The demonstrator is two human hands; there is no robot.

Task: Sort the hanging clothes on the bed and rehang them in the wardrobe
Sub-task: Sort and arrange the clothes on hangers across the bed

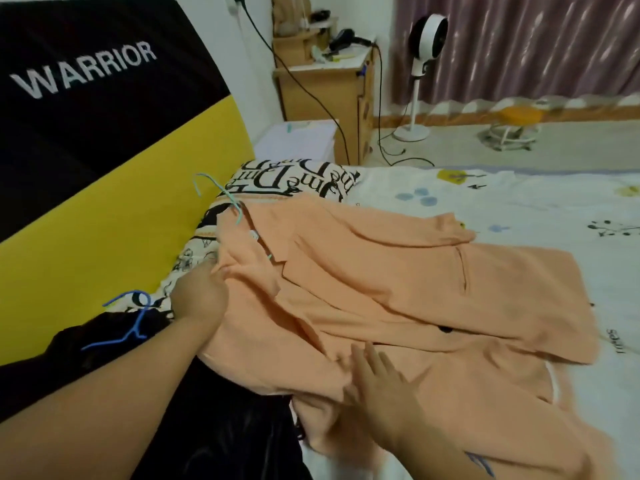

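Flat on the orange jacket (398, 278), the right hand (377, 382) is laid with fingers straight. Cloth at its shoulder is pinched by the left hand (201, 299). Both jacket and black garment (221, 410) are spread on the bed (519, 202).

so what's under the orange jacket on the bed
A black garment shows beneath the orange jacket at its near-left edge, and the patterned sheet lies under the far side. How far the black garment runs underneath is covered. The left hand holds the jacket's shoulder.
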